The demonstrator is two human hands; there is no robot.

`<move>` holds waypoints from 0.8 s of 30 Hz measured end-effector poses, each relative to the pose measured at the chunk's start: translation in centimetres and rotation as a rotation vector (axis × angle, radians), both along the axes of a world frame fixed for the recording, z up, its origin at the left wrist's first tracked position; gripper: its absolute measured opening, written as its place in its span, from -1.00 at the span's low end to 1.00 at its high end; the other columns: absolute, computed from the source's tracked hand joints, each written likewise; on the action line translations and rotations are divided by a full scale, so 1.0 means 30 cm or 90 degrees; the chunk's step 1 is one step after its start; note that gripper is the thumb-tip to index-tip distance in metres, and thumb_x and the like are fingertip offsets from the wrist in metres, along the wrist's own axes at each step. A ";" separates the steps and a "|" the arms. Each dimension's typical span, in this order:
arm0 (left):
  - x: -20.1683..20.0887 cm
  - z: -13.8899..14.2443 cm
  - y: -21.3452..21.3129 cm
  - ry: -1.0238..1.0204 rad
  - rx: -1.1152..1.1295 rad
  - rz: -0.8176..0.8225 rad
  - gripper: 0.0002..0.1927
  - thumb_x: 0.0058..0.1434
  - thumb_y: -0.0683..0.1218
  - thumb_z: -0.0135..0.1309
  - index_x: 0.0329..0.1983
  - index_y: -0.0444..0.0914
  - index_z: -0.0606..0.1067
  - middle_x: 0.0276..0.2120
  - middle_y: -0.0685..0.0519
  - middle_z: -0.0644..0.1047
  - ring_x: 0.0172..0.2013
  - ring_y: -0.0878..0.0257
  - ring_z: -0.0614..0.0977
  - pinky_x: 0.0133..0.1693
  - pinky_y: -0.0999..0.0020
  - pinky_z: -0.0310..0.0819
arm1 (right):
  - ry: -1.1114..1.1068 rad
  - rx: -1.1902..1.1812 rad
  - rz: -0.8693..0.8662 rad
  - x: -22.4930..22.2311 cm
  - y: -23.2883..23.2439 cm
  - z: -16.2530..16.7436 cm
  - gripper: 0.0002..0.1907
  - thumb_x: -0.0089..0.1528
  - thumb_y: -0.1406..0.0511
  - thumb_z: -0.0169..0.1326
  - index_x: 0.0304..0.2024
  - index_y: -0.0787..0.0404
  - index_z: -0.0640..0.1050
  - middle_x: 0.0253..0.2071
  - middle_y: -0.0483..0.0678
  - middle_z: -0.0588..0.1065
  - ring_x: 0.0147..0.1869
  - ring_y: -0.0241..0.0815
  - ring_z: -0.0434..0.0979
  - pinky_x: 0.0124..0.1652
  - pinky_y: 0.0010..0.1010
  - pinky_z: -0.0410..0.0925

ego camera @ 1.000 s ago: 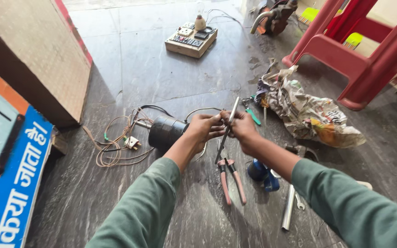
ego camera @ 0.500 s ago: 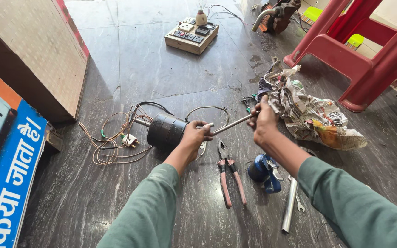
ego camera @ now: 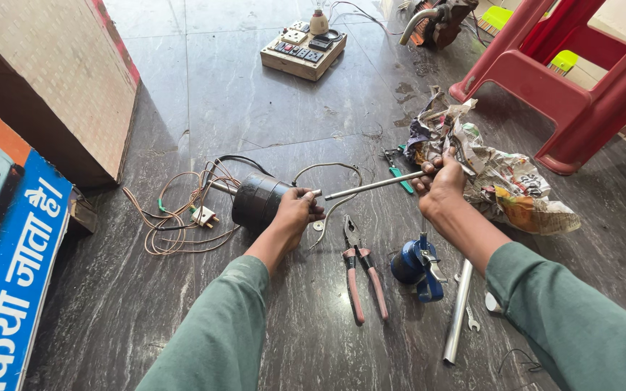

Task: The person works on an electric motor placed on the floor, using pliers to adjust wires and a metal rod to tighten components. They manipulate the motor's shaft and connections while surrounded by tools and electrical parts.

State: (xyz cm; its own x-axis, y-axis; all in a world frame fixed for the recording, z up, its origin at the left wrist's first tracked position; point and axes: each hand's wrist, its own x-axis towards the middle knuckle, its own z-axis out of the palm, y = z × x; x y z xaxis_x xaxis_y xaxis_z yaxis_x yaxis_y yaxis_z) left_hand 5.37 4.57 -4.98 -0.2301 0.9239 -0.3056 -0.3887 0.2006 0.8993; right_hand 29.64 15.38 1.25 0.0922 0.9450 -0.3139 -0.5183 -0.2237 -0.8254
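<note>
On a dark stone floor, the left hand (ego camera: 297, 211) grips a black motor (ego camera: 257, 203) near centre; the right hand (ego camera: 440, 185) closes around a thin metal rod (ego camera: 373, 185). A blue sign (ego camera: 16, 275) leans left, crumpled newspaper (ego camera: 505, 185) lies right.

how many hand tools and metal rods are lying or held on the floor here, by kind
Red-handled pliers: 1
Green-handled screwdriver: 1
Small flat steel spanner: 1
Thin metal rod in the right hand: 1
Silver metal tube on the floor: 1
Total: 5
</note>
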 end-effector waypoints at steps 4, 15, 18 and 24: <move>0.018 -0.007 0.002 0.023 0.016 0.001 -0.78 0.43 -0.15 -0.13 0.04 -0.39 0.35 -0.31 0.00 0.43 -0.36 0.22 0.56 -0.33 0.29 0.59 | 0.013 0.011 0.001 -0.009 -0.001 -0.005 -0.52 0.46 -0.06 -0.23 -0.48 -0.04 0.28 -0.64 -0.26 0.24 -0.62 -0.38 0.09 -0.57 -0.49 0.04; 0.042 -0.022 -0.012 0.105 0.001 0.017 -0.79 0.43 -0.14 -0.14 0.05 -0.33 0.35 -0.30 0.03 0.47 -0.39 0.27 0.55 -0.40 0.35 0.52 | 0.031 0.021 -0.029 -0.013 -0.014 0.005 -0.57 0.45 -0.02 -0.19 -0.46 -0.02 0.27 -0.64 -0.24 0.25 -0.64 -0.37 0.04 -0.60 -0.48 0.01; 0.044 -0.027 -0.012 0.091 -0.006 0.016 -0.78 0.44 -0.13 -0.17 0.06 -0.33 0.34 -0.29 0.03 0.44 -0.38 0.24 0.57 -0.39 0.34 0.54 | 0.021 0.022 -0.026 -0.017 -0.020 0.003 -0.57 0.45 -0.02 -0.21 -0.45 -0.02 0.27 -0.63 -0.24 0.26 -0.63 -0.38 0.07 -0.59 -0.49 0.02; 0.045 -0.017 -0.007 0.075 -0.025 0.006 -0.76 0.44 -0.13 -0.16 0.08 -0.35 0.36 -0.30 0.00 0.44 -0.38 0.24 0.56 -0.37 0.36 0.48 | 0.022 0.025 -0.010 -0.020 -0.039 0.018 -0.55 0.45 -0.03 -0.23 -0.48 -0.02 0.28 -0.64 -0.24 0.25 -0.64 -0.38 0.02 -0.59 -0.50 0.01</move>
